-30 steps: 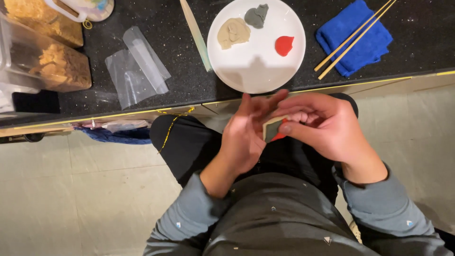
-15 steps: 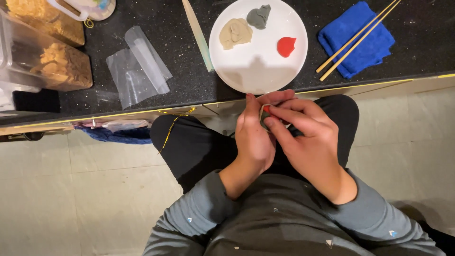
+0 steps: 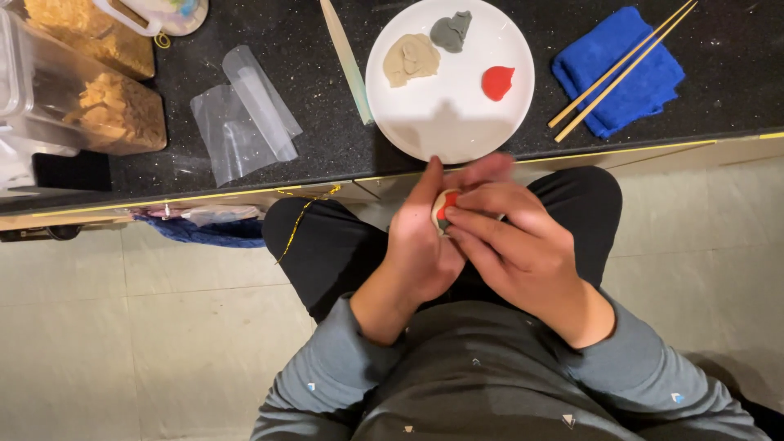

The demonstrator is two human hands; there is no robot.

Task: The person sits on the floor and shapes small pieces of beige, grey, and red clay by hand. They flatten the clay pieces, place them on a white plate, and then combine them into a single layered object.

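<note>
Left hand (image 3: 420,245) cupped a small clay piece (image 3: 444,214), beige with red; right hand (image 3: 514,245) fingers pinched it closed. Piece sat at 6 o'clock of the white plate (image 3: 449,122). Shaping judged underway: beige, grey, red lumps remained unused.

Counter: we see a black speckled counter (image 3: 327,139) with a gold edge.
Plate: a white plate (image 3: 449,122) sits near the edge.
Cloth: a blue cloth (image 3: 633,90) lies right of the plate.
Bags: clear bags (image 3: 241,122) lie left of it.
Tub: a clear tub (image 3: 77,106) stands far left.
Stick: a pale stick (image 3: 347,57) lies beside the plate.
</note>
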